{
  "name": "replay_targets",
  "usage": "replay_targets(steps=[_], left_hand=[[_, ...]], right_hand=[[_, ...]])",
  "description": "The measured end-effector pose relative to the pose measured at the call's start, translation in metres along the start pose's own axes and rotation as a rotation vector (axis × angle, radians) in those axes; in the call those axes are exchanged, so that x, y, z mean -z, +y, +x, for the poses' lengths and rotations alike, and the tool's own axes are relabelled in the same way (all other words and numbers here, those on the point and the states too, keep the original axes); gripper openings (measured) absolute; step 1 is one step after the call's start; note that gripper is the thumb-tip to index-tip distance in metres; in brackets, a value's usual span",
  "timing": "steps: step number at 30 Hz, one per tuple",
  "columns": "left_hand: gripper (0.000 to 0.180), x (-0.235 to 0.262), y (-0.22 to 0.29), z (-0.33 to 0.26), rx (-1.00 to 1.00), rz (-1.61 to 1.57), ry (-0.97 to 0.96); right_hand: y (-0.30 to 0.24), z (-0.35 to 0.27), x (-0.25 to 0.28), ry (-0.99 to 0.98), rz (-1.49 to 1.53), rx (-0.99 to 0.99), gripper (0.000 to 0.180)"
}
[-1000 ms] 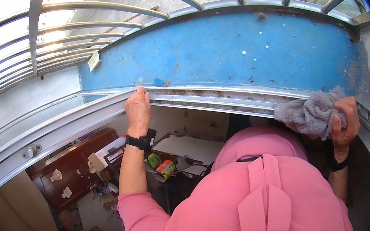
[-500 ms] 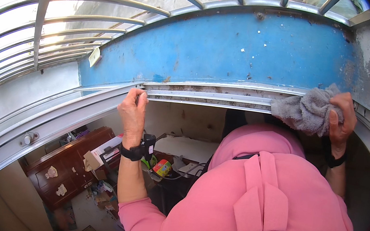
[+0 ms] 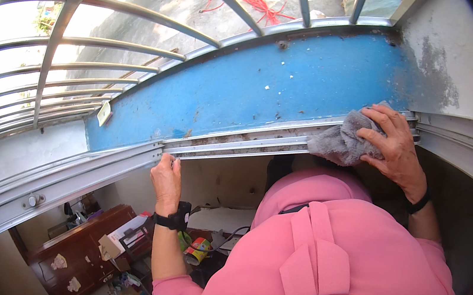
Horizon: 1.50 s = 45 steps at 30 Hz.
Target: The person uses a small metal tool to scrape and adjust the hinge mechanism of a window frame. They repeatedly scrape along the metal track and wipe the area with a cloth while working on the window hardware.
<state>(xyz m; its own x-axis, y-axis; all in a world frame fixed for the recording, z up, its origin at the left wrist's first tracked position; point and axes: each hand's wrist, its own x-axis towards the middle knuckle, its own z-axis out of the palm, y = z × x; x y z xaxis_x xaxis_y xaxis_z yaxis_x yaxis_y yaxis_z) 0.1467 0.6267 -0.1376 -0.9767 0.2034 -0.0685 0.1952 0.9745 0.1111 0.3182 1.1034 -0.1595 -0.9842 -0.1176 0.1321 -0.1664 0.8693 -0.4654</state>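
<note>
My right hand (image 3: 391, 145) presses a crumpled grey cloth (image 3: 342, 142) onto the metal window track (image 3: 261, 143), near its right end. Its fingers spread over the cloth and curl round it. Dark dirt lies in the grooves of the track to the left of the cloth. My left hand (image 3: 165, 183) is closed, thumb against fingers, just below the left end of that open stretch, by the edge of the sliding window frame (image 3: 64, 187). Whatever those fingers hold, if anything, is hidden.
Beyond the track runs a dirty blue ledge (image 3: 238, 91), bounded by metal bars (image 3: 141, 9). A small pale object (image 3: 105, 113) leans at its left end. Indoors below are a reddish-brown wooden cabinet (image 3: 70, 254) and a colourful can (image 3: 197, 251). Red cord (image 3: 261, 4) lies outside.
My right hand has moved the cloth leftward along the track, and its fingers now spread over the top. My left hand stays by the frame edge. The whole view has tilted.
</note>
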Motion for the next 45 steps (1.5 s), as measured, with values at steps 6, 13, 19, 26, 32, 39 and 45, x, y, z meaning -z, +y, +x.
replay_targets(steps=[6,13,19,26,32,39,45], left_hand=[[0.008,0.0,0.031,-0.011,0.067,-0.373,0.03],[0.013,0.005,0.05,-0.021,0.128,-0.813,-0.145],[0.014,0.021,0.053,-0.039,-0.076,-0.927,-0.179],[0.015,0.056,-0.007,-0.061,-0.111,-0.968,-0.199],[0.018,0.072,-0.076,-0.084,-0.046,-1.036,-0.22],[0.018,0.083,-0.161,-0.123,-0.063,-0.892,-0.376],[0.016,0.082,-0.206,-0.133,-0.143,-0.82,-0.446]], right_hand=[[0.018,-0.026,0.0,0.174,0.354,-0.063,0.031],[-0.01,-0.052,0.056,0.542,1.409,-0.291,0.018],[-0.075,-0.037,0.091,0.638,1.611,-0.323,0.016],[-0.131,0.055,0.075,0.72,1.645,-0.046,0.023],[-0.169,0.142,-0.004,0.7,1.699,-0.027,0.02],[-0.251,0.184,-0.079,0.131,0.766,-0.032,0.033],[-0.376,0.207,-0.139,-0.384,0.967,0.184,0.02]])
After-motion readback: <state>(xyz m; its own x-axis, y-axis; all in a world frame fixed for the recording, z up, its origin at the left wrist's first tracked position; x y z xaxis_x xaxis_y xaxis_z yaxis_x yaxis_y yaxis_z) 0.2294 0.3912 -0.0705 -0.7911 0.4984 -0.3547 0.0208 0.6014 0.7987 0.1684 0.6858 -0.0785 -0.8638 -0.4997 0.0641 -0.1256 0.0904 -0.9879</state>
